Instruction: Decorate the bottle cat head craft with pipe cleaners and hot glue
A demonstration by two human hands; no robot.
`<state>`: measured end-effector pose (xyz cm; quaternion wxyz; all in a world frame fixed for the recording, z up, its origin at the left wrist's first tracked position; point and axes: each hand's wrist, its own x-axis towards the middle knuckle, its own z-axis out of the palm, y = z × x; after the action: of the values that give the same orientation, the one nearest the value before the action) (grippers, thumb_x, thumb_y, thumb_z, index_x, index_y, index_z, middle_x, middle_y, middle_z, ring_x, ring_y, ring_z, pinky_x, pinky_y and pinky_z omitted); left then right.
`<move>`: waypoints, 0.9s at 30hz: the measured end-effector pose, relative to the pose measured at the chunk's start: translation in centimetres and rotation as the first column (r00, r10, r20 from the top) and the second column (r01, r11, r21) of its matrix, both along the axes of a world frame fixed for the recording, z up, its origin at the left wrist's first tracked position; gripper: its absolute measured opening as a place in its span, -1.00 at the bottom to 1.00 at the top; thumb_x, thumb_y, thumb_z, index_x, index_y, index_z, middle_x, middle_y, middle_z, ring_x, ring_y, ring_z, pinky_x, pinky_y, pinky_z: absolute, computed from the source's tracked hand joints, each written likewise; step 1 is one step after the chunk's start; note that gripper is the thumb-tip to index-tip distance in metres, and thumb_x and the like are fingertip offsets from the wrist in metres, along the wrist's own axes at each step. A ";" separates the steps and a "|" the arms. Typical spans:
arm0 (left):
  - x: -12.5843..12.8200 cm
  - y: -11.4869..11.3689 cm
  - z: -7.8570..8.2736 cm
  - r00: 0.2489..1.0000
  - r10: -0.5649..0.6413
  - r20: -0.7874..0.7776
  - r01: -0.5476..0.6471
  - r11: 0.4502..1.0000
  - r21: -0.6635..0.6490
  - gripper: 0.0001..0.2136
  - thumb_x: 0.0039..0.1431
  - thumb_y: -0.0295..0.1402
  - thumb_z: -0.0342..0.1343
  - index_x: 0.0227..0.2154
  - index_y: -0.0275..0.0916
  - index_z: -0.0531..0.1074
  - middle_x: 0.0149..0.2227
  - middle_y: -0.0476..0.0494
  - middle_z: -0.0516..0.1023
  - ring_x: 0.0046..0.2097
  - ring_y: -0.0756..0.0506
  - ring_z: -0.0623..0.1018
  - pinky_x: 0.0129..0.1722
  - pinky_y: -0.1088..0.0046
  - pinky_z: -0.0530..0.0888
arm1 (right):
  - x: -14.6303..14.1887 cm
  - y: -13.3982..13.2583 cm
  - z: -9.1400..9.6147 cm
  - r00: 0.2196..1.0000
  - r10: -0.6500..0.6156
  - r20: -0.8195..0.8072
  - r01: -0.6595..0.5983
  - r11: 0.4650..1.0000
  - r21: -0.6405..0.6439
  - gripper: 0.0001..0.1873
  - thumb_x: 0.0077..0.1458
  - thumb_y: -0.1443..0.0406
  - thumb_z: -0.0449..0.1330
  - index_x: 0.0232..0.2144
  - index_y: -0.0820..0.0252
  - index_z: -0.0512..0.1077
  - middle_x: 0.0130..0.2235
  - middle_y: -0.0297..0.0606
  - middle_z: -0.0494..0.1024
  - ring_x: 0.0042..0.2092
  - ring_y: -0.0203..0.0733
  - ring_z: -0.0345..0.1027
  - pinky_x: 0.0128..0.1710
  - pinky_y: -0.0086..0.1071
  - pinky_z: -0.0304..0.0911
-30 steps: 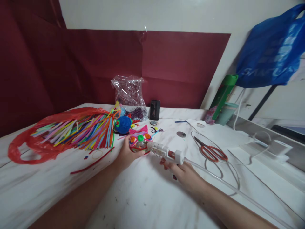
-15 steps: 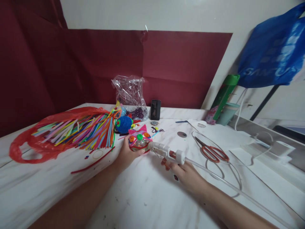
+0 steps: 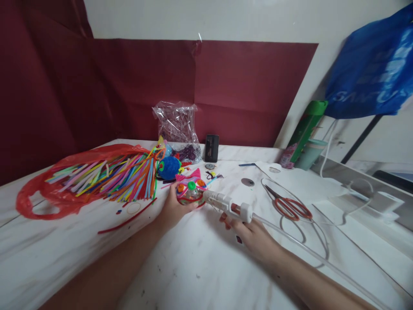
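Observation:
My left hand (image 3: 172,207) grips a small colourful craft piece (image 3: 190,190) with pink ears and orange and green round caps, held just above the white marble table (image 3: 200,262). My right hand (image 3: 250,234) is closed round a white hot glue gun (image 3: 229,206), a long clear glue stick trailing from its back. The gun's nozzle touches the right side of the craft piece.
A red plastic bag (image 3: 61,189) spilling several coloured pipe cleaners lies at left. A blue yarn ball (image 3: 168,167), a clear plastic bag (image 3: 177,125) and a black phone (image 3: 211,148) stand behind. Red-handled scissors (image 3: 290,206) and a white cable lie right. A blue bag (image 3: 371,73) hangs at upper right.
The hands, the craft piece and the glue gun keep the same pose. Only the view has drifted slightly.

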<state>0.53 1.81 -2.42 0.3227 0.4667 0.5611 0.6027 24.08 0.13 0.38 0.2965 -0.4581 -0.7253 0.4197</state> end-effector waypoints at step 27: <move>0.4 -0.4 0.7 1.000 0.005 -0.021 -0.005 1.000 -0.006 -0.19 -0.33 -0.39 0.43 0.07 -0.18 0.20 0.02 -0.26 0.47 0.02 -0.28 0.52 0.04 0.11 0.44 | 0.1 -0.1 0.3 1.000 0.002 0.006 -0.002 1.000 0.027 -0.67 0.11 0.16 -0.02 -0.30 0.20 0.49 -0.22 -0.18 0.52 -0.31 -0.17 0.35 -0.48 -0.42 0.24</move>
<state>0.91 1.42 -1.72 0.3168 0.4707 0.5674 0.5967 24.18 0.01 0.64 0.3002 -0.4546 -0.7322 0.4088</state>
